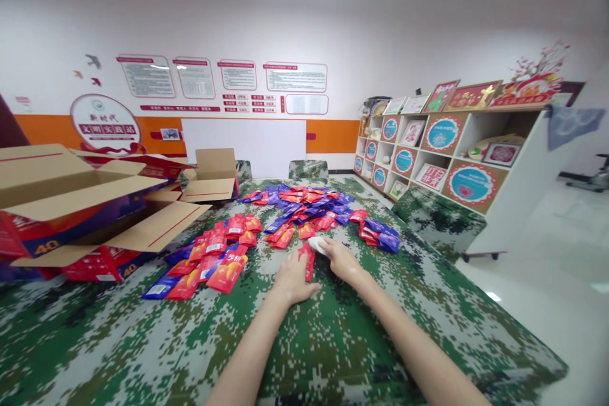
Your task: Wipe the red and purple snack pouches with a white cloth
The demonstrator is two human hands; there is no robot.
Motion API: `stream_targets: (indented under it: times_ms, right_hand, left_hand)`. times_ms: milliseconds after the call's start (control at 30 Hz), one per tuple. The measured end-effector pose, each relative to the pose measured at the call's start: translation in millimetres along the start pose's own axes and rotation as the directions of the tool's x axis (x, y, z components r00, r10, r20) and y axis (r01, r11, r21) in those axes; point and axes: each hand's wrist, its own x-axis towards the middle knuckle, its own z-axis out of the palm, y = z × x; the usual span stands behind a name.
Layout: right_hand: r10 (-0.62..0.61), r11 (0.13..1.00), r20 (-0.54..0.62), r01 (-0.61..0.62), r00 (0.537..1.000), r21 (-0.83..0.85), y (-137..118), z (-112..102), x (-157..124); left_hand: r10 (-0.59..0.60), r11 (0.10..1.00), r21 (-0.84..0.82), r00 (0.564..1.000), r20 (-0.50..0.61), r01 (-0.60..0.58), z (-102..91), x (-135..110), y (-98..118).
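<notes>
My left hand [290,279] lies on the camouflage-patterned cloth, its fingers resting on the left edge of a red packet [309,264] and its thumb spread out to the right. In my right hand [341,260] is a white crumpled wipe or cloth [318,244], closed between the fingers at the packet's upper end. To the left sits a group of red and blue packets [214,244], some overlapping. Beyond my hands spreads a larger heap of red and purple packets [309,206]. A smaller cluster of packets [380,235] lies to the right.
Opened cardboard boxes [90,203] with raised flaps crowd the table's left side. A smaller open box [209,174] stands behind them. Camouflage-covered chairs [435,219] stand at the right and far edges. White shelves [516,158] with framed pictures line the right wall.
</notes>
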Motion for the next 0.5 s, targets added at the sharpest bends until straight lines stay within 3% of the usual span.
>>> stream_targets:
  times_ms: [133,333,500]
  right_hand:
    - [0.001,1.000,-0.006,-0.001,1.000,-0.009,2,-2,-14]
    - [0.032,0.998,0.018,-0.032,0.999,-0.046,10,-3,-23]
    - [0.052,0.995,0.038,-0.048,0.998,-0.087,17,-3,-31]
  left_hand:
    - [0.004,0.999,0.032,1.000,0.018,-0.005,2.0,9,0]
    - [0.029,1.000,0.011,0.999,0.032,-0.029,-9.7,0,-9]
    - [0.000,0.985,-0.174,0.993,-0.121,-0.021,-9.8,2,-32]
